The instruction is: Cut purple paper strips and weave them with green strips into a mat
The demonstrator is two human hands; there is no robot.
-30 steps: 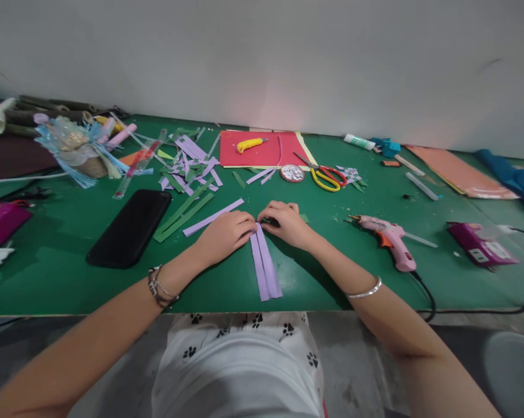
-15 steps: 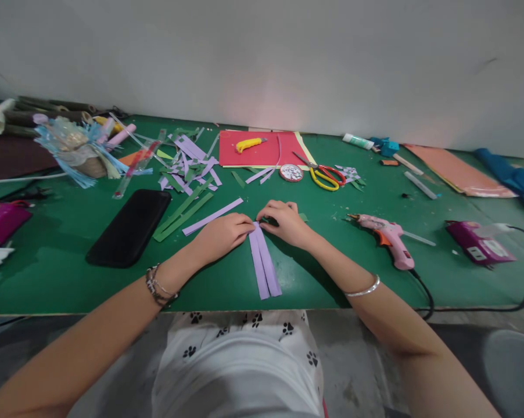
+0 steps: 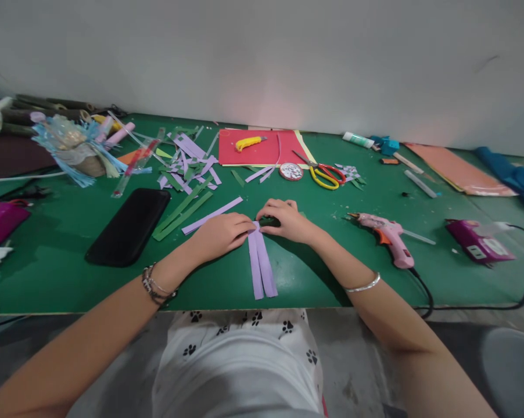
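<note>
Two purple paper strips [image 3: 262, 264] lie side by side in front of me, joined or overlapping at their far end and spread apart toward the table's front edge. My left hand [image 3: 227, 232] pinches that far end from the left, its fingers closed together. From the other side my right hand [image 3: 286, 220] grips the same end between thumb and fingertips. The exact fold or overlap under the fingertips is hidden. Just beyond my left hand lies a loose purple strip [image 3: 212, 215], with green paper strips [image 3: 183, 215] further left.
Left of my hands is a black phone [image 3: 129, 226]. A pink glue gun [image 3: 386, 235] lies to the right, its cord over the front edge. Behind are scissors [image 3: 323, 174], a yellow cutter [image 3: 250, 143] on red paper [image 3: 283, 152], and a pile of paper scraps [image 3: 190, 162].
Both hands stay at the strips' far end. The free near ends of the purple strips have swung slightly left, and the gap between them has widened a little.
</note>
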